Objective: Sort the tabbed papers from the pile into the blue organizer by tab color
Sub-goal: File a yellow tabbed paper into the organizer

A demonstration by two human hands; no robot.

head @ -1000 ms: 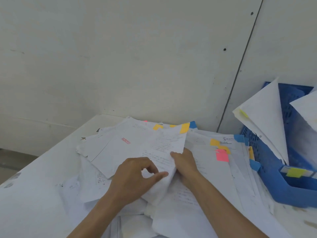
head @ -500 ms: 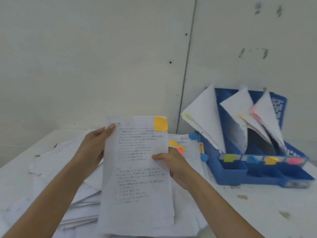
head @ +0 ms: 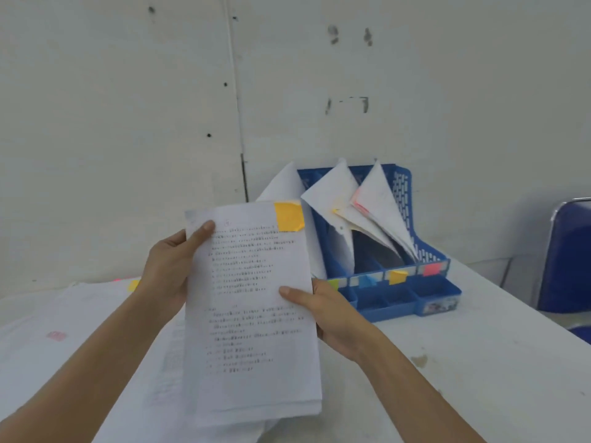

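Observation:
I hold a printed paper (head: 252, 314) with an orange tab (head: 288, 216) at its top right corner, raised upright in front of me. My left hand (head: 171, 266) grips its upper left edge, thumb on the front. My right hand (head: 323, 314) grips its right edge at mid-height. Behind and to the right stands the blue organizer (head: 428, 254), with leaning papers in its slots and green, blue, orange and pink labels along its front rail. The pile of papers (head: 80, 321) lies on the table at the left, below the held sheet.
A white table (head: 463, 362) runs along a white wall (head: 128, 91). A blue chair (head: 569, 251) stands at the right edge, beyond the table. Small stains mark the tabletop near my right forearm.
Both hands have lifted the orange-tabbed paper off the pile and raised it upright. My view has turned right, bringing the whole organizer and the chair into sight.

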